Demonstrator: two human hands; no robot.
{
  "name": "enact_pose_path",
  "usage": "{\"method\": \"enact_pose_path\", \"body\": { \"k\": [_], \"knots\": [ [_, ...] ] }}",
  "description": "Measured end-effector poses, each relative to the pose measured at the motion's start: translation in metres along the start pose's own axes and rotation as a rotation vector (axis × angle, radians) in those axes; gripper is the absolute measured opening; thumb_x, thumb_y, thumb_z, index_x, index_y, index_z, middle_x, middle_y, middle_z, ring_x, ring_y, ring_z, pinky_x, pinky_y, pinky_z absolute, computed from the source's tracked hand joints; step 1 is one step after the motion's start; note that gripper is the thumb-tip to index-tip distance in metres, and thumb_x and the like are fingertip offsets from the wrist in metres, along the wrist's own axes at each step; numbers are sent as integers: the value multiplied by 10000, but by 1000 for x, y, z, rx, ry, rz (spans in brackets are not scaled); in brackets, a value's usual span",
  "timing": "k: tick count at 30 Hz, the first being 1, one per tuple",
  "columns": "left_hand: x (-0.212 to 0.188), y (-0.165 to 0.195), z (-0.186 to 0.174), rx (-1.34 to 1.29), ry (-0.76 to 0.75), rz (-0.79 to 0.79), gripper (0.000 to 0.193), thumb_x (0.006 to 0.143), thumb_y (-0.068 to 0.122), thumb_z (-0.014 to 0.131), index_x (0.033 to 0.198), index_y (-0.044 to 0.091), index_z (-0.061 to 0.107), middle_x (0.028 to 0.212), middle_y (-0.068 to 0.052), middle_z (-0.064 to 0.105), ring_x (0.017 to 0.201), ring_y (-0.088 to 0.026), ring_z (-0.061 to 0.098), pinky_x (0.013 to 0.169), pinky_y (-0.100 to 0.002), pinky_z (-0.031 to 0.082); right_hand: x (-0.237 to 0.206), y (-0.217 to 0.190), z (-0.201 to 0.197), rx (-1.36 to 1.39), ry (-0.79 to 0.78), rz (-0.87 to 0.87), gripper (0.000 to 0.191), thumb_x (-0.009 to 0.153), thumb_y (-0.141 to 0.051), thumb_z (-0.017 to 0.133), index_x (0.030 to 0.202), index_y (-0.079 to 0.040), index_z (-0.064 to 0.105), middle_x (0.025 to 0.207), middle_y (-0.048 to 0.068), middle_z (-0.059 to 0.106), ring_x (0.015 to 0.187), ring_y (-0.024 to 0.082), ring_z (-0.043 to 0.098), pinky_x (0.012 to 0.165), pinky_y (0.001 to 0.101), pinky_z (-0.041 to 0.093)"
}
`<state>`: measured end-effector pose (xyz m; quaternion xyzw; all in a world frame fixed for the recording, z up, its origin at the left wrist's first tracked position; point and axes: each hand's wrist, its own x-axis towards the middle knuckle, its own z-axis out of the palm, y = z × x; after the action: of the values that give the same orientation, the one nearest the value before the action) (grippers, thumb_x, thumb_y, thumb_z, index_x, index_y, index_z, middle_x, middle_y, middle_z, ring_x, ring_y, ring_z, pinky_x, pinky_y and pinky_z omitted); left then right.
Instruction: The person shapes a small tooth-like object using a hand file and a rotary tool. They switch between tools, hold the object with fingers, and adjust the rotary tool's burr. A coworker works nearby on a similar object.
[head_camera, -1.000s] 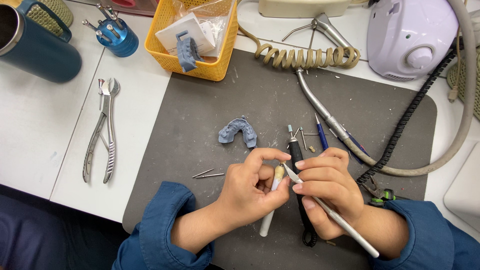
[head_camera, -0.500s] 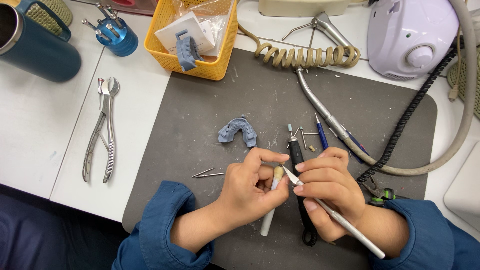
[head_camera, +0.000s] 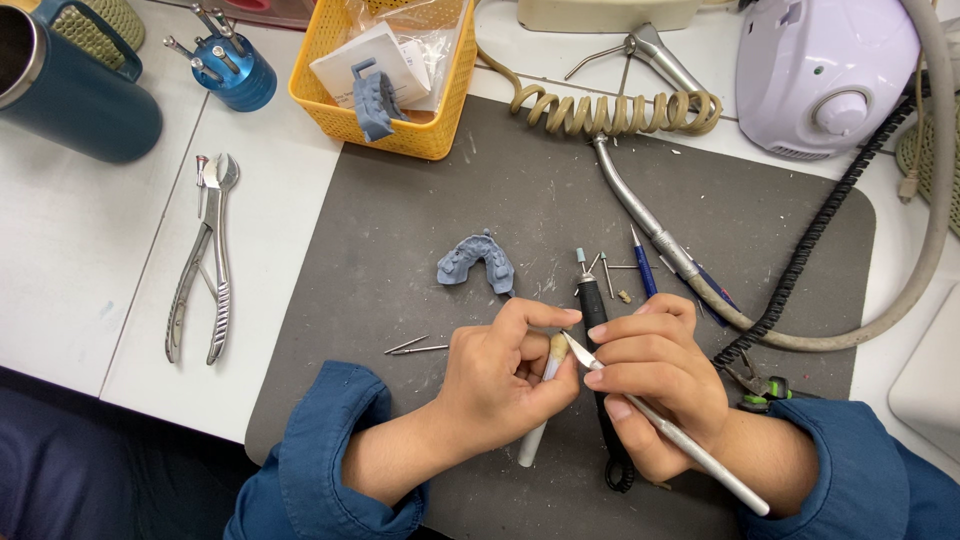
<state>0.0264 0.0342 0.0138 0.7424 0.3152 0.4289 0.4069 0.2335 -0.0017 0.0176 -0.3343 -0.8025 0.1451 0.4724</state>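
The left hand (head_camera: 500, 375) pinches a white stick (head_camera: 543, 400) at the mat's (head_camera: 400, 250) six o'clock; the right hand (head_camera: 655, 375) grips a scalpel (head_camera: 660, 425); blade could slip into fingertips.

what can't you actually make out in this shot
Head view only:
- Small piece pinched in the left hand: hidden by its fingers.
- Tip of the thin silver blade tool in the right hand: too small.
- Dark blue steel mug: cut off by the left edge.
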Motion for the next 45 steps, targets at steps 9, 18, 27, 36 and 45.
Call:
{"method": "enact_pose_path", "body": {
  "k": [9,18,27,36,45],
  "knots": [
    [1,0,0,43,20,30,338,898,59,752,1195,21,595,553,56,542,460,-28,544,458,-208,402,-1,0,2,9,19,14,226,806,-127,604,1019,-72,655,969,79,704,1028,237,674,944,437,400],
    [1,-1,1,99,55,72,335,891,48,754,1187,29,599,557,54,546,460,-37,541,460,-223,400,1,-1,1,4,6,8,230,809,-121,604,1030,-71,646,969,79,697,1041,253,675,944,436,400],
    [2,-10,-2,-105,49,-170,355,954,86,720,1252,10,543,583,50,599,490,-15,545,455,-201,391,-8,4,4,67,142,47,217,888,-94,575,1100,-55,594,1058,108,660,1033,233,655,965,429,448],
    [25,-44,-42,-530,412,-196,351,1118,194,516,1415,34,417,705,-11,612,628,-58,527,625,-201,425,11,-1,20,-335,-154,150,434,792,-21,676,1219,-89,634,1142,104,654,1172,281,611,1012,440,404],
    [39,-72,-78,-436,433,-179,349,1145,259,475,1456,107,429,947,-28,642,745,-44,520,662,-186,438,25,-20,19,-481,-324,51,459,811,-55,685,1266,-112,661,1189,41,677,1235,260,584,1044,467,383]
  ]
}}
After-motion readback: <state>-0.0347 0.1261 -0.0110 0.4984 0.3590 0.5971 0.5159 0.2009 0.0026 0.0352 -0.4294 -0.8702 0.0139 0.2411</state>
